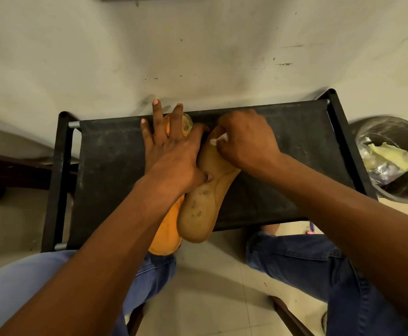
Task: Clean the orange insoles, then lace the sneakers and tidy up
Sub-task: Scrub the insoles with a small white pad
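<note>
Black fabric rack (283, 151) by the wall holds two insoles (204, 204) side by side, long axes running away from the person. Left hand (171, 151) presses them flat, fingers spread; right hand (244, 139) pinches a white wipe (218, 139) on the right insole's far end — stains lie nearer, toward the heel.

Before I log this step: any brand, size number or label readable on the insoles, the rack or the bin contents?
No readable text anywhere in this view.
Brownish insole: only dark stains, no print visible.
Bright orange insole: no marking visible; largely covered by the left hand.
White wipe in the right hand: blank.
Black rack: no label visible.
Bin: its crumpled yellow and foil wrappers show no legible lettering.
</note>
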